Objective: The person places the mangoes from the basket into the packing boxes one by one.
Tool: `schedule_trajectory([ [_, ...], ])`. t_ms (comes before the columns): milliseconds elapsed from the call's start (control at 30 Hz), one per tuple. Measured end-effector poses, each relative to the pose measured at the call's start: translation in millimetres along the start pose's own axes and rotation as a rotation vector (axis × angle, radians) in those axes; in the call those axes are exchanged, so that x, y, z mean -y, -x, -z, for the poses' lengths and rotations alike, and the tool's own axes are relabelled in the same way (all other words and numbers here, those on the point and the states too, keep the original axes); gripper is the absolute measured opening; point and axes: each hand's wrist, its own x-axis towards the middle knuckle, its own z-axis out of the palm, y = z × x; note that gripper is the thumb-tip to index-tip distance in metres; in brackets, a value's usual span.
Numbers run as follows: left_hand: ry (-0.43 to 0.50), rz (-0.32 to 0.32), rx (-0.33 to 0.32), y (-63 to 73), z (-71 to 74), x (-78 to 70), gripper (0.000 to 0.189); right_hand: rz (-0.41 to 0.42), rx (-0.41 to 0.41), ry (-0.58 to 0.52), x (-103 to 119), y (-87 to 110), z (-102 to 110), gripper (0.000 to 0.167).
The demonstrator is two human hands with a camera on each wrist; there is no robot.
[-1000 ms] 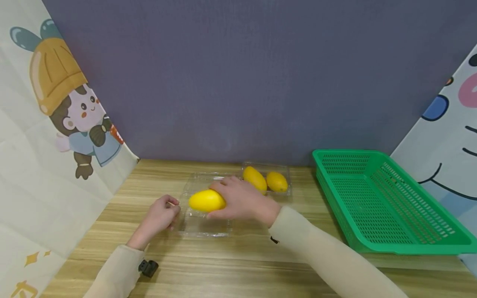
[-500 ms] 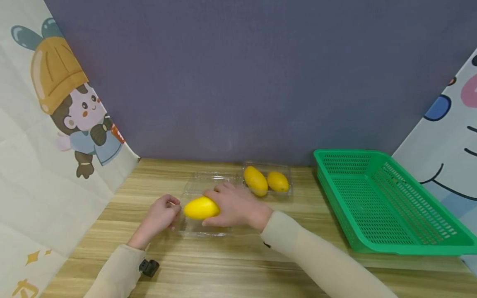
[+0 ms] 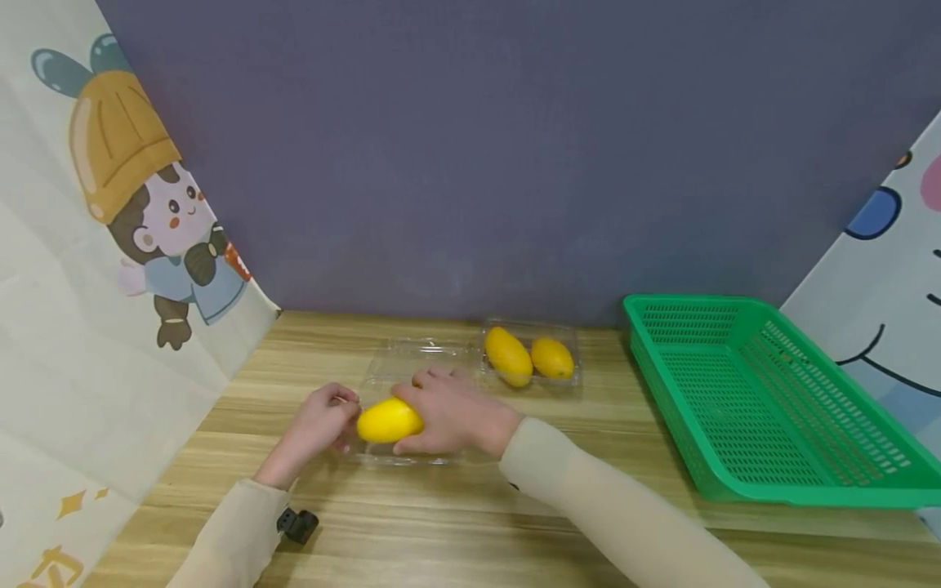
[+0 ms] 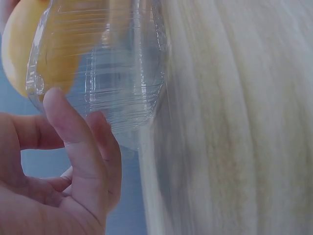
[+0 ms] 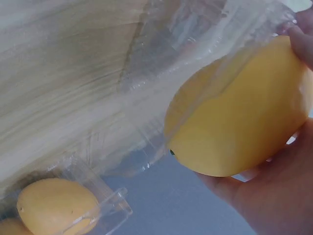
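My right hand [image 3: 452, 414] grips a smooth yellow mango [image 3: 390, 420] from its right end, fingers over the far side and thumb on the near side. The mango is low over the near half of an open clear plastic clamshell box [image 3: 422, 351], whose lid half lies flat behind. In the right wrist view the box's clear wall overlaps part of the mango [image 5: 234, 112]. My left hand [image 3: 319, 420] pinches the left edge of the box; the left wrist view shows a fingertip [image 4: 56, 100] at its rim, with the mango [image 4: 22, 46] behind the plastic.
Just behind and to the right, a second clear box [image 3: 577, 380] holds two yellow mangoes [image 3: 509, 357]. A large green slatted basket [image 3: 724, 482] stands at the right. A dark grey panel [image 3: 456, 163] rises at the table's back edge.
My right hand has carried the mango left and nearer to me, down toward the near half of the box. My left hand stays at the box's left edge.
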Motion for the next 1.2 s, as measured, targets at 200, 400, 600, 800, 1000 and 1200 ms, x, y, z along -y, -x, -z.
schedule_trajectory([
  [200, 0.031, 0.017, 0.007, -0.7, -0.7, 0.8, 0.030, -0.021, 0.055, -0.006, 0, -4.7, -8, 0.078],
  [400, 0.067, 0.023, 0.009, -1.8, -1.9, 0.6, 0.030, -0.031, 0.049, -0.005, -1, -6.5, -11, 0.077],
  [600, 0.105, 0.028, 0.010, -2.8, -3.2, -0.6, 0.029, -0.037, 0.067, -0.016, -2, -8.6, -15, 0.074],
  [800, 0.091, 0.020, 0.011, -2.5, -3.0, -0.8, 0.029, -0.090, 0.096, -0.106, 0, -10.3, -16, 0.076],
  [1000, 0.073, 0.025, 0.012, -2.1, -2.1, -0.4, 0.030, -0.110, 0.096, -0.170, 1, -8.9, -18, 0.079],
  [1200, 0.079, 0.016, 0.011, -1.9, -2.0, -0.3, 0.029, -0.070, 0.092, -0.165, 1, -6.1, -15, 0.078],
])
